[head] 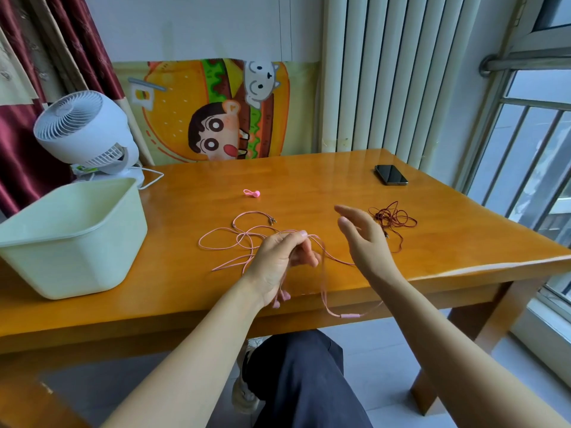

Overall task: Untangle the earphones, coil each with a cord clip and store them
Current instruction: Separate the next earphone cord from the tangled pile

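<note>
My left hand (282, 261) pinches the cord of the pink earphones (234, 242) above the table's front edge. Their earbuds (281, 298) dangle under that hand. Loose pink loops spread on the table to the left, and the inline remote (350, 316) hangs over the edge. My right hand (363, 236) hovers open just to the right, holding nothing. Behind it lies the dark red earphones (392, 217) in a loose tangle. A pink cord clip (251, 193) sits farther back in the middle of the table.
A pale green plastic bin (71, 236) stands at the table's left. A white fan (86, 134) is behind it. A black phone (391, 174) lies at the back right. The wooden table (309, 180) ends near a window on the right.
</note>
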### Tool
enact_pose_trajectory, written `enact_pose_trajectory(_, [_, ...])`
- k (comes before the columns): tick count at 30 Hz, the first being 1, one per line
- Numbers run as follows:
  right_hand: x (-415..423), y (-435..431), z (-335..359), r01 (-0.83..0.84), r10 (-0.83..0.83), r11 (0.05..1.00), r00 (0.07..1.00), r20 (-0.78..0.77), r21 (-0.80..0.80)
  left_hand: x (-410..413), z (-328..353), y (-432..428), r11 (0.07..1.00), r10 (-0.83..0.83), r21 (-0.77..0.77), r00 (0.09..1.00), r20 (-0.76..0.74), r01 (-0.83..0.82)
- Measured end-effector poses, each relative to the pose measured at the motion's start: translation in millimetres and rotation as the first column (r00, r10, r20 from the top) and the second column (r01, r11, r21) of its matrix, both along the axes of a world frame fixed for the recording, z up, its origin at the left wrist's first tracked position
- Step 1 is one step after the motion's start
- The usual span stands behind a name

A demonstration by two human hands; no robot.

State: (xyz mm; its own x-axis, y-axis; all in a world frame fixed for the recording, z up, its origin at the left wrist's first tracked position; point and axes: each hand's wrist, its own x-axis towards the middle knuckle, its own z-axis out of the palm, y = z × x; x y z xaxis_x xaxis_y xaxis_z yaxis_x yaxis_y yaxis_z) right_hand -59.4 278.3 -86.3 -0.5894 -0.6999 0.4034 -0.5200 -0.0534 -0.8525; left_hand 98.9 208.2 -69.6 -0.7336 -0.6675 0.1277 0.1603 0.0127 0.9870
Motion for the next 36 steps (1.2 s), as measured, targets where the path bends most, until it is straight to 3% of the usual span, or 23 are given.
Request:
enact_pose_trajectory(2, [9, -1, 10, -0.199, 0.202, 0.976, 0.979, 0.021, -0.086, -2, -1, 1, 1.0, -0.014, 0.001, 1.0, 0.019, 0.014])
enact_pose_trajectory(4, [17, 0, 18, -0.334, 0.337, 0.941, 0.935, 0.106, -0.045, -2, -1, 1, 1.0, -0.015, -0.001, 0.999, 0.037, 0.015])
enact_pose_trajectory(6, [19, 1, 20, -0.369, 0.363, 0.928, 0.927, 0.089, 0.057, -1, 0, -1, 1.0, -0.004, 0.0, 0.999, 0.037, 0.004])
enact_pose_trajectory(9, [15, -1, 13, -0.347, 0.345, 0.936, 0.938, 0.038, 0.054, 6, -1, -4, 1.0, -0.005, -0.018, 0.999, 0.045, 0.006])
enact_pose_trajectory(13, [9, -7, 10, -0.134, 0.198, 0.969, 0.921, 0.335, -0.207, 15, -7, -6, 0.998, -0.024, -0.053, 0.996, 0.088, 0.028])
enact_pose_trajectory(15, [8, -12, 8, -0.005, 0.086, 0.981, 0.906, 0.415, -0.192, 20, -10, -9, 0.998, -0.02, -0.053, 0.995, 0.103, 0.025])
enact_pose_trajectory(18, [3, -18, -1, 0.076, -0.057, 0.996, 0.93, 0.362, -0.04, 26, -12, -12, 0.998, -0.063, 0.012, 0.994, 0.086, 0.062])
enact_pose_trajectory(20, [1, -21, -6, 0.044, -0.063, 0.997, 0.952, 0.301, 0.069, 28, -13, -14, 0.991, -0.086, 0.107, 0.996, 0.035, 0.081])
enact_pose_trajectory(23, [0, -27, -11, 0.008, -0.025, 0.966, 0.998, 0.061, 0.259, 29, -13, -15, 0.978, -0.078, 0.193, 0.997, 0.006, 0.076])
enact_pose_trajectory(24, [2, -29, -11, 0.018, -0.009, 0.961, 0.999, -0.036, 0.278, 29, -14, -15, 0.979, -0.07, 0.191, 0.997, 0.019, 0.065])
enact_pose_trajectory(26, [10, -30, -9, -0.053, 0.072, 0.985, 0.992, -0.108, 0.166, 28, -16, -18, 0.983, -0.066, 0.175, 0.997, 0.039, 0.058])
enact_pose_trajectory(28, [17, -29, -3, -0.255, 0.256, 0.966, 0.967, -0.021, 0.04, 27, -17, -19, 0.982, -0.067, 0.176, 0.997, 0.03, 0.061])
enact_pose_trajectory(31, [24, -28, 5, -0.478, 0.47, 0.876, 0.876, 0.113, 0.061, 24, -18, -22, 0.979, 0.0, 0.204, 0.999, -0.034, 0.006])
enact_pose_trajectory(34, [27, -30, 2, -0.516, 0.494, 0.844, 0.854, 0.163, 0.143, 23, -19, -29, 0.972, 0.074, 0.228, 0.993, -0.087, -0.052])
enact_pose_trajectory(36, [27, -33, -2, -0.476, 0.447, 0.874, 0.866, 0.223, 0.096, 25, -20, -32, 0.966, 0.019, 0.259, 0.998, -0.061, -0.003])
